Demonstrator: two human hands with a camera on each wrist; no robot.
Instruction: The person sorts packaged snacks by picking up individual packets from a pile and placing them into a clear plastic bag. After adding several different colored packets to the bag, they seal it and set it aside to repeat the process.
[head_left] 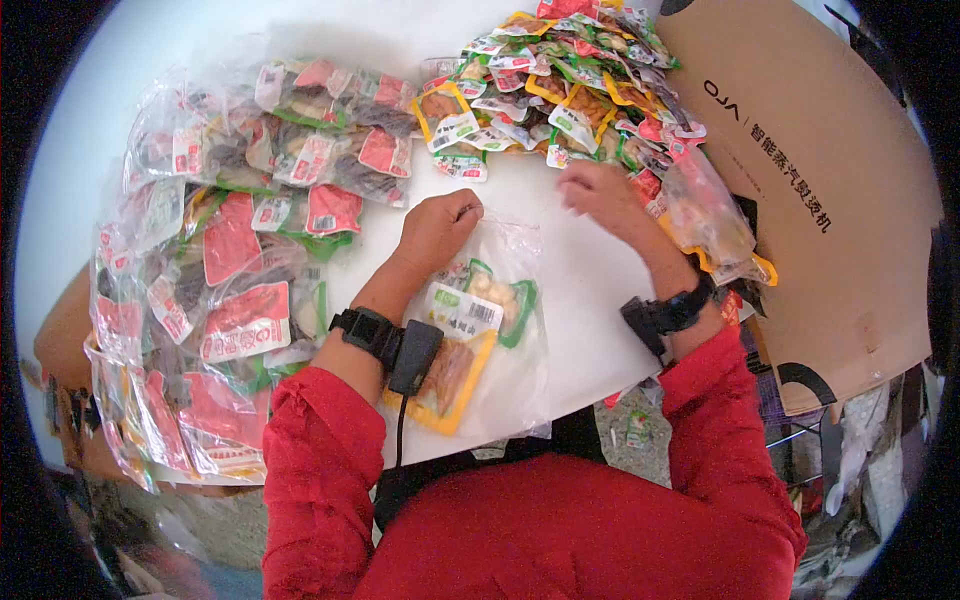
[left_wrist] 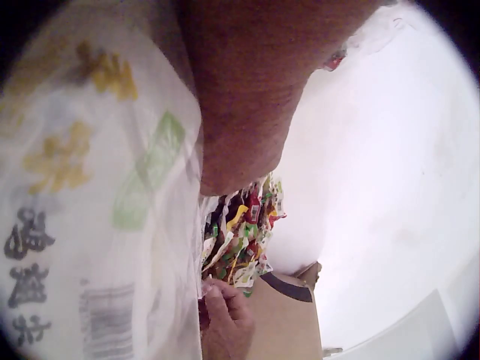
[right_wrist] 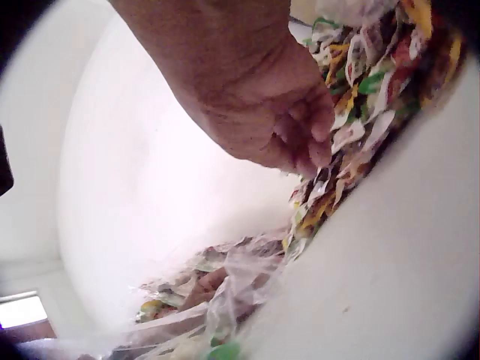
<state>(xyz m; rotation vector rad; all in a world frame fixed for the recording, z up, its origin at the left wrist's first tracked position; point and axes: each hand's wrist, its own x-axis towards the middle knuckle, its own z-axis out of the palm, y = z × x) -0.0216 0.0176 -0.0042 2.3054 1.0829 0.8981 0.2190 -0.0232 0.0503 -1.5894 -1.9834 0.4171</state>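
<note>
A clear plastic bag (head_left: 500,375) lies on the white table (head_left: 590,290) in front of me, with green- and yellow-edged snack packets inside. My left hand (head_left: 438,228) is curled in a fist at the bag's top edge and grips the plastic. In the left wrist view the bag (left_wrist: 90,187) fills the left side under my palm (left_wrist: 247,90). My right hand (head_left: 600,198) hovers beside a heap of small snack packets (head_left: 570,80), fingers curled in with nothing seen between them. The right wrist view has that hand (right_wrist: 262,97) just short of the packets (right_wrist: 360,75).
Many filled clear bags with red-labelled packets (head_left: 230,250) cover the table's left side. A brown cardboard box (head_left: 820,180) with printed characters stands at the right. Another filled bag (head_left: 705,215) lies against the box, by my right wrist.
</note>
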